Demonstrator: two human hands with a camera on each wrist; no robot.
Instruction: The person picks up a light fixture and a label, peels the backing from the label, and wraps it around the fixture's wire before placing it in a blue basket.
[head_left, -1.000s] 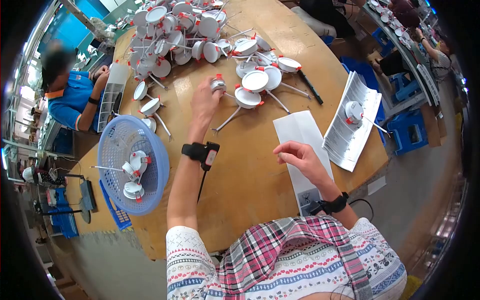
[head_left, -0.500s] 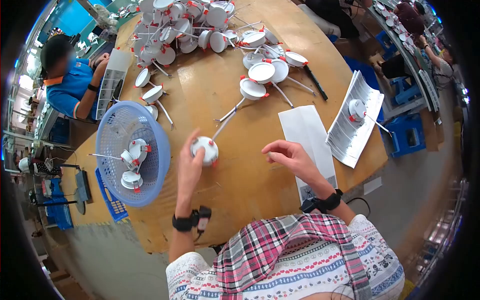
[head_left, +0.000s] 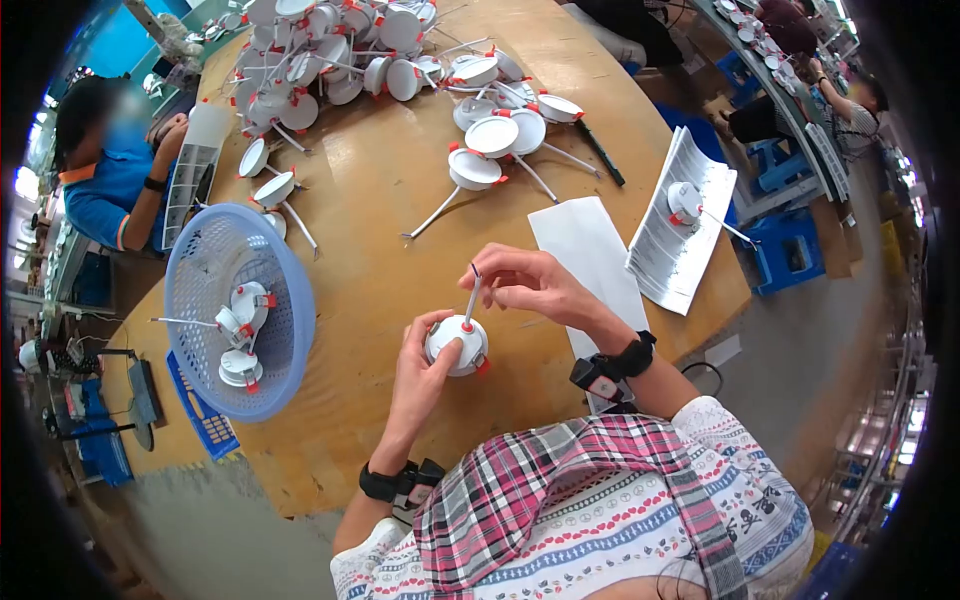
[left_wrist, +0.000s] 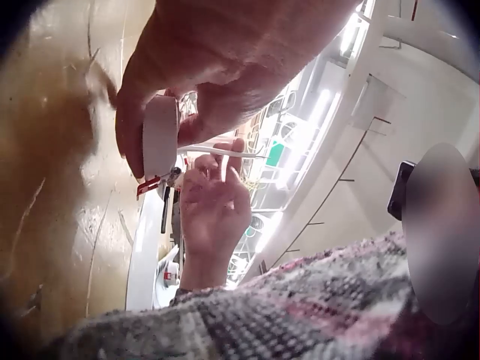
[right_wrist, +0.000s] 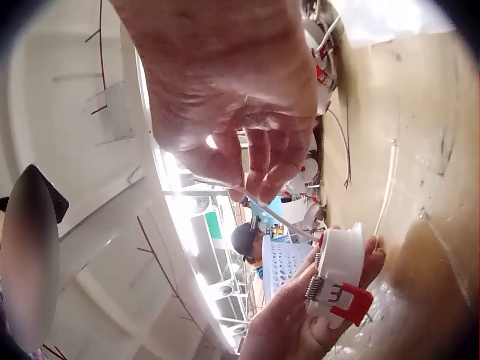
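Observation:
My left hand grips a round white lamp by its edge, thumb on its back, above the wooden table. The lamp's white cable stands up from its middle, and my right hand pinches the cable's end between thumb and fingers. In the right wrist view the lamp shows a metal spring and a red clip on its side. The left wrist view shows the lamp edge-on in my left hand.
A blue basket holding several lamps stands at the left. A large pile of lamps lies at the back. On the right are a white sheet, a black pen and a printed stack bearing one lamp. Another person sits far left.
My left hand took a lamp from beside the pile and brought it back toward my body. My right hand moved left and now pinches its cable.

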